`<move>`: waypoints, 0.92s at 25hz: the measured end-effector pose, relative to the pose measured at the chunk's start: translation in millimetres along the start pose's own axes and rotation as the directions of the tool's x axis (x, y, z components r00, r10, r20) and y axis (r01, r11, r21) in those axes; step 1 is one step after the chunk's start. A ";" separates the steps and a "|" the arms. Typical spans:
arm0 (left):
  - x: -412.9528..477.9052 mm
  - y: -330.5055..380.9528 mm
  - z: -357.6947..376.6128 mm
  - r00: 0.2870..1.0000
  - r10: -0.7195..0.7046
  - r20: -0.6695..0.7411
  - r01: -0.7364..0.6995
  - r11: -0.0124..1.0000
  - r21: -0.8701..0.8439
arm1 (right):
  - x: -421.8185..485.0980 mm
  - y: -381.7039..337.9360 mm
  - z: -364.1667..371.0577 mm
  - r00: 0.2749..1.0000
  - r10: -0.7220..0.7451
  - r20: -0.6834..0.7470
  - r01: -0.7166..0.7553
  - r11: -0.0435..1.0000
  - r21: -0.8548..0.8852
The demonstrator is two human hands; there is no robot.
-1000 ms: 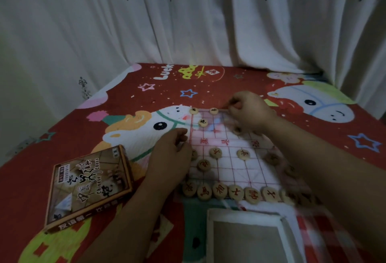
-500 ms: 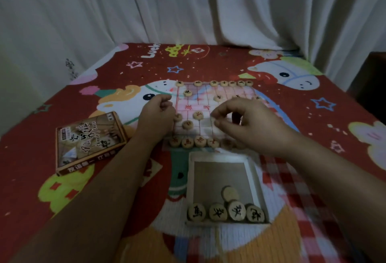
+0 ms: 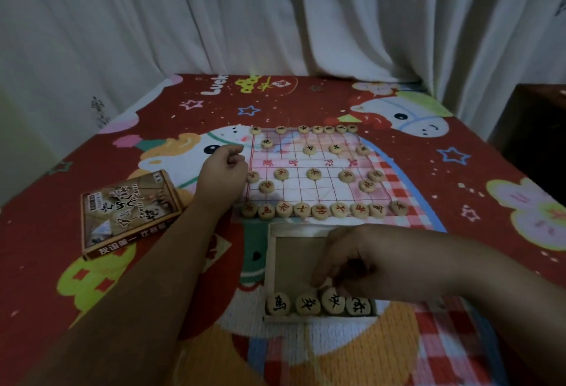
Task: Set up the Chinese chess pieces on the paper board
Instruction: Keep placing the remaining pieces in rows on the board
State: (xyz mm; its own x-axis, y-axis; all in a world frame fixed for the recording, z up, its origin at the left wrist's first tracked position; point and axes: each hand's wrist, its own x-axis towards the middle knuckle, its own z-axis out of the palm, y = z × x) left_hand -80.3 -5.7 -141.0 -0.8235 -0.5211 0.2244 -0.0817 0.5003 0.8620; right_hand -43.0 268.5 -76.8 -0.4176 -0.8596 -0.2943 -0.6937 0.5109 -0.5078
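Observation:
The paper board (image 3: 326, 194) lies on a red cartoon blanket. Red-lettered wooden pieces (image 3: 320, 211) fill its near row, with more on the rows above. Black-lettered pieces (image 3: 318, 129) line the far row. A shallow tray (image 3: 270, 263) sits in front of the board, with several black-lettered pieces (image 3: 277, 304) along its near wall. My right hand (image 3: 367, 260) reaches into the tray, fingertips down on a piece above that row; the grip itself is hidden. My left hand (image 3: 225, 168) rests as a fist at the board's left edge, nothing visible in it.
The chess set's box (image 3: 125, 211) lies to the left of my left forearm. The blanket (image 3: 306, 100) covers a bed bounded by white curtains (image 3: 275, 18) behind and at the left. Dark furniture (image 3: 533, 140) stands at the right edge.
My right hand has pulled back from the board's far row, across the board and down into the tray. My left hand has stayed at the board's left edge. The view has tilted down.

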 end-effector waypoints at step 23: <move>5.7 -7.7 1.7 1.000 0.027 -0.001 -0.027 1.000 0.007 | 22.0 8.7 26.1 0.892 -0.082 -0.445 0.098 0.995 0.013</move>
State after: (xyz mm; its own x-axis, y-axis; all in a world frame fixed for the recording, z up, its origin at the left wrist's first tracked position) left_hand -85.3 -11.3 -147.2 -0.8248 -0.5080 0.2481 -0.0633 0.5191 0.8524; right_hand -42.9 253.8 -108.9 -0.5769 -0.8049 0.1390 -0.7234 0.4244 -0.5446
